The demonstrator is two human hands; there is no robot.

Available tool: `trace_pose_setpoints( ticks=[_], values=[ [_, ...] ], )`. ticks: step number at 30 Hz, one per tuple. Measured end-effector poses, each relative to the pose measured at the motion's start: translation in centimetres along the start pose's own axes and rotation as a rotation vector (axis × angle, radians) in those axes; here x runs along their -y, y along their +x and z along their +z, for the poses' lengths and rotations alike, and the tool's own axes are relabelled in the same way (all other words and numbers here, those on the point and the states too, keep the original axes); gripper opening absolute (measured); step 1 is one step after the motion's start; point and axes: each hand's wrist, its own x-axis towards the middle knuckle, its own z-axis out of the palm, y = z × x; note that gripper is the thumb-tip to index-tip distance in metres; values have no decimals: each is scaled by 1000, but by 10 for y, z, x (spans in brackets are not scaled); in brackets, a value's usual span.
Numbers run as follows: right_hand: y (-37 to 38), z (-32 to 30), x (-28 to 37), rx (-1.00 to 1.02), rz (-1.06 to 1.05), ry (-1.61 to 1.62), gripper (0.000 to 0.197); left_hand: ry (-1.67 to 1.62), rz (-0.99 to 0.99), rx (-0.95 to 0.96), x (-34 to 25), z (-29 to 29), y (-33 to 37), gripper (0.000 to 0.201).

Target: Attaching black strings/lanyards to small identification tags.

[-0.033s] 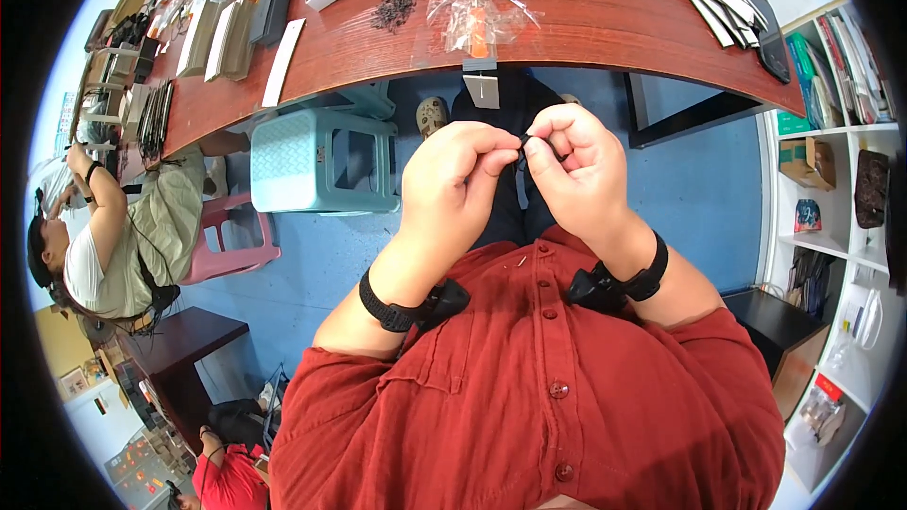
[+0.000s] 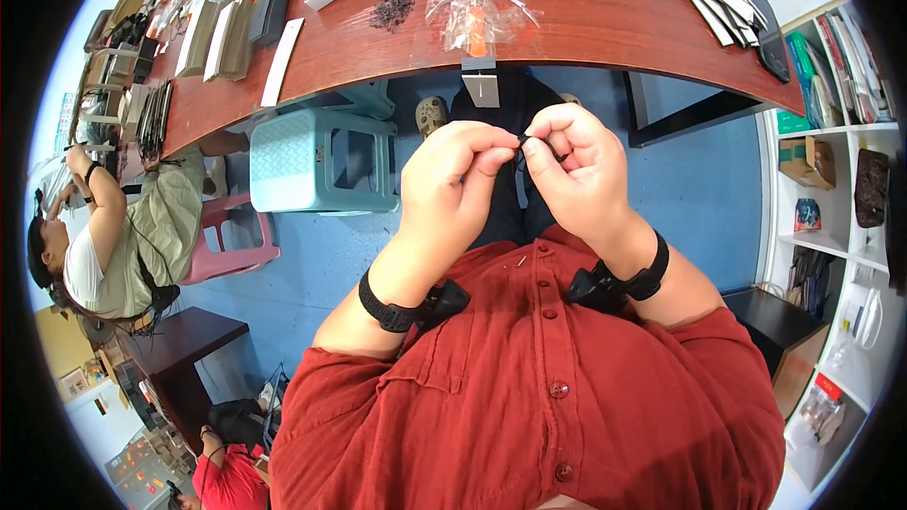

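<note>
Red shirt [image 2: 501, 397] takes up everything closest to me, and just past it both hands are pinched narrow on a tiny black piece [image 2: 522, 140]. What shows of it seems to run roughly sideways, left to right, but so little sticks out that I can't swear to its long axis or which end is which. It sits right between my left hand [image 2: 449, 175] and right hand [image 2: 584, 165], thumb and finger closed on it from each side. Most of it's hidden by my fingertips, and my dark trousers [image 2: 505, 198] behind it don't help. Farther off, there's a pale blue stool [image 2: 293, 161] to the left, then the reddish table [image 2: 586, 33] with crumpled clear plastic [image 2: 453, 14] on it, its far side cut off up top.
</note>
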Motion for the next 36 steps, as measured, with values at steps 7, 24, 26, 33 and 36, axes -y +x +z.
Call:
trace_pose_setpoints(
  ticks=[7,24,26,33,36],
  values=[
    [-1,-4,3,103,30,-72,7,-50,-108,87,1,-8,-2,13],
    [3,-18,-13,288,337,331,5,-694,-472,230,2,-5,-8,2],
    [3,-19,-12,373,445,466,5,-691,-460,168,4,-4,-6,3],
    [5,-19,-12,187,218,-31,14,-621,-531,174,13,-2,-6,4],
    [6,-28,-12,356,451,350,19,-528,-468,161,16,3,-7,3]
  ],
)
